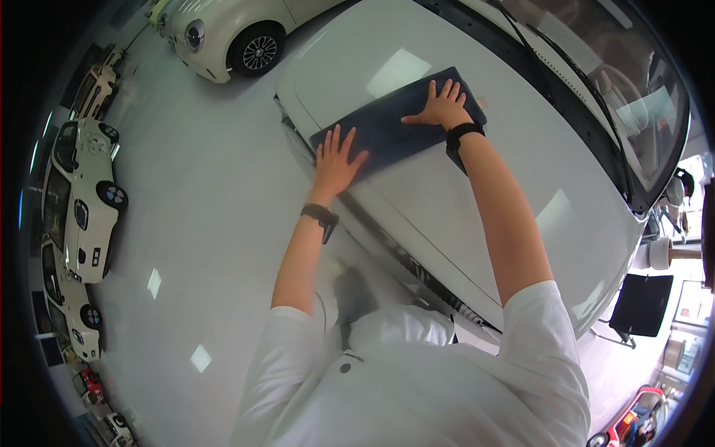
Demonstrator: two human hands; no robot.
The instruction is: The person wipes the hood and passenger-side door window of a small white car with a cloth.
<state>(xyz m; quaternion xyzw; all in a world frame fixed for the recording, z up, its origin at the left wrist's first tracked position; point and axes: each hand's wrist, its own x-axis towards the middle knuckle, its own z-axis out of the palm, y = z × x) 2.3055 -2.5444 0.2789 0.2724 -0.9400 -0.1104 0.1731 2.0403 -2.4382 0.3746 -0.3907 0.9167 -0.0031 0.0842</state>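
Observation:
A dark blue folded cloth (pixel 385 128) lies across the front of a white car's hood (pixel 447 207), its left end near the hood's front edge. Flat on the cloth's left end rests my left hand (pixel 337 165), fingers spread. Toward its right end my right hand (pixel 443 106) also presses flat, with the fingers apart. Each wrist wears a dark band. A small pale tag (pixel 482 103) sticks out beyond the cloth's right end.
Windshield wipers (pixel 581 72) and the windshield lie at upper right. Another cream car (pixel 246 33) stands beyond the hood. More cars (pixel 92 212) line the left side. A black chair (pixel 640 304) and a red vehicle (pixel 637 416) are at right. Glossy floor (pixel 195 223) spreads left of the hood.

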